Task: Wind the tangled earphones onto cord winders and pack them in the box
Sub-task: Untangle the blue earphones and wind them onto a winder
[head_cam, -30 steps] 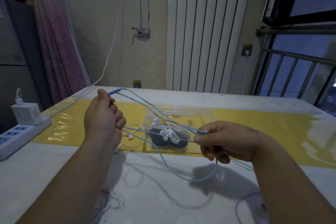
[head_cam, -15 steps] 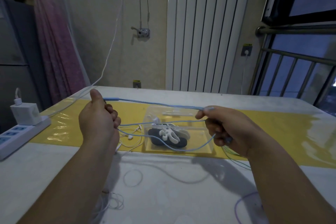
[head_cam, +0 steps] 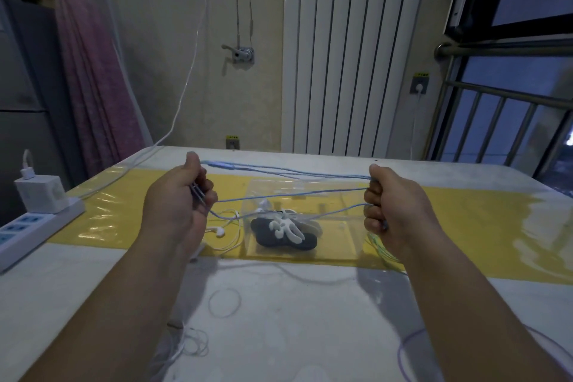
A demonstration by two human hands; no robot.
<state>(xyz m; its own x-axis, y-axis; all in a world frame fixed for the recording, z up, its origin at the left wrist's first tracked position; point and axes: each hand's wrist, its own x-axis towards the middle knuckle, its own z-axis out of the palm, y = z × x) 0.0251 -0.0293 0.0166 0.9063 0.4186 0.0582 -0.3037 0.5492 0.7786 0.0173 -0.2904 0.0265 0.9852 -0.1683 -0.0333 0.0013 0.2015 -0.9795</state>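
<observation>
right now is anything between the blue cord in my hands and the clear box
Nothing visible does. The left hand and right hand hold the blue cord stretched over the clear box. Whether a lid covers the box, I cannot tell.

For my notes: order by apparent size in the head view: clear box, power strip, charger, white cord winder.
1. clear box
2. power strip, partly out of frame
3. charger
4. white cord winder

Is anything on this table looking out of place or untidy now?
Yes. White earphones lie in loose loops left of the clear box, not wound, and another white tangle lies nearer the camera.
</observation>
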